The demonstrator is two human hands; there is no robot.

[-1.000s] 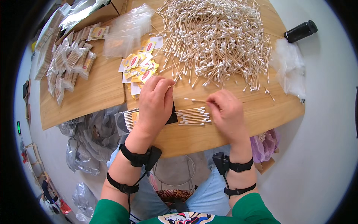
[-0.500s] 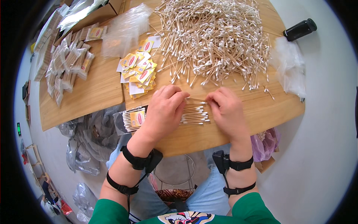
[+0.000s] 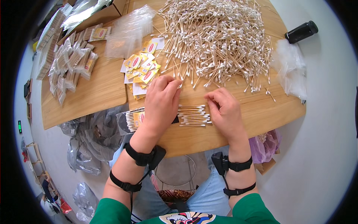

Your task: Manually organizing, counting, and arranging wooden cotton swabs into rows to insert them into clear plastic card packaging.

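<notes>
My left hand (image 3: 162,99) is pinched at the near edge of a big heap of cotton swabs (image 3: 220,41); a white swab tip (image 3: 181,85) shows at its fingertips. Thumb and forefinger of my right hand (image 3: 226,112) are pressed together, with nothing visible between them. Between the hands a row of cotton swabs (image 3: 194,115) lies side by side on the table. Partly behind my left wrist is a clear bag of swabs with a yellow label card (image 3: 138,118). Loose yellow and white label cards (image 3: 143,72) are piled beyond my left hand.
Flat clear bags (image 3: 128,31) lie at the far left, beside filled swab packs (image 3: 71,61) and a cardboard box (image 3: 99,18). Towards the right edge are more clear plastic bags (image 3: 292,69) and a black bottle (image 3: 301,32). Grey plastic bags (image 3: 95,138) hang below the table.
My left hand has moved up and left, away from the swab row to the heap's edge. The swab stretched between both hands now lies in the row. My right hand has barely moved.
</notes>
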